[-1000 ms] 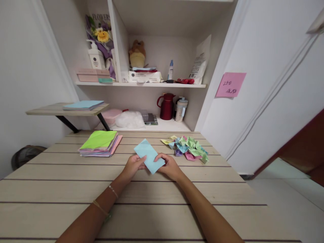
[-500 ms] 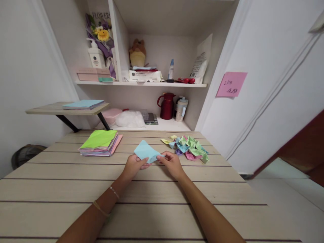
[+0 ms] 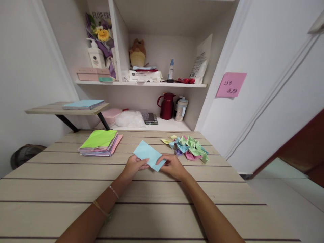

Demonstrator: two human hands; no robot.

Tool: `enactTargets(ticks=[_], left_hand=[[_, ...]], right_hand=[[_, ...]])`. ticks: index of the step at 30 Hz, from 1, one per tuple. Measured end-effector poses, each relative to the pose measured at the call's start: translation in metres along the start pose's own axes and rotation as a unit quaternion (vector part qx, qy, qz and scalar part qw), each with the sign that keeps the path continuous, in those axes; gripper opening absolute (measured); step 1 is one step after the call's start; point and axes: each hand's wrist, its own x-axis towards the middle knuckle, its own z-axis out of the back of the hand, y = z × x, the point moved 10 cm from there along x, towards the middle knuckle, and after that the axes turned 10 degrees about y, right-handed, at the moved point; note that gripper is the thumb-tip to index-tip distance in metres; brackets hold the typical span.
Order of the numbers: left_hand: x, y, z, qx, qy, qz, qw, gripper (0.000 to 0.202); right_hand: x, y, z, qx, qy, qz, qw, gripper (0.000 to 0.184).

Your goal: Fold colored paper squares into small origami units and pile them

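A light blue sheet of paper (image 3: 149, 155), folded into a rectangle, is held just above the slatted table (image 3: 162, 192). My left hand (image 3: 136, 165) pinches its left lower edge, thumb on top and fingers beneath. At the right end, my right hand (image 3: 173, 166) grips the paper between thumb and fingers; part of that grip is hidden behind the sheet. Beyond my right hand lies a heap of folded paper pieces (image 3: 191, 146) in green, blue, pink, yellow and purple. To the left sits a stack of coloured paper (image 3: 100, 140) with a lime green sheet on top.
A small raised shelf (image 3: 45, 108) at the left carries blue paper (image 3: 83, 104). Behind the table, a cabinet holds a red jug (image 3: 166, 106), a pale cup (image 3: 181, 109) and a white plastic bundle (image 3: 130, 119). A pink note (image 3: 231, 84) hangs on the right wall.
The right end of the blue paper, bent to a narrow point before, now lies flat and wide. My right hand has shifted slightly down and right along it; my left hand stays put.
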Motion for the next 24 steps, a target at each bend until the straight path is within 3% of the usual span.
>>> enactTargets(ticks=[6, 10, 15, 24], left_hand=[[0.000, -0.001, -0.007, 0.026, 0.012, -0.007, 1.000, 0.039], [-0.003, -0.003, -0.006, 0.015, -0.008, -0.005, 1.000, 0.039], [-0.004, -0.008, -0.003, 0.012, -0.019, -0.007, 1.000, 0.039], [-0.003, 0.000, -0.021, 0.020, 0.046, -0.005, 0.999, 0.040]], right_hand=[[-0.001, -0.033, 0.011, 0.140, -0.116, -0.066, 0.981, 0.025], [-0.003, -0.031, 0.020, 0.123, -0.152, -0.062, 0.979, 0.024], [-0.004, -0.016, 0.026, 0.084, -0.157, -0.026, 0.984, 0.020], [-0.007, -0.037, 0.020, 0.186, -0.187, -0.081, 0.961, 0.033]])
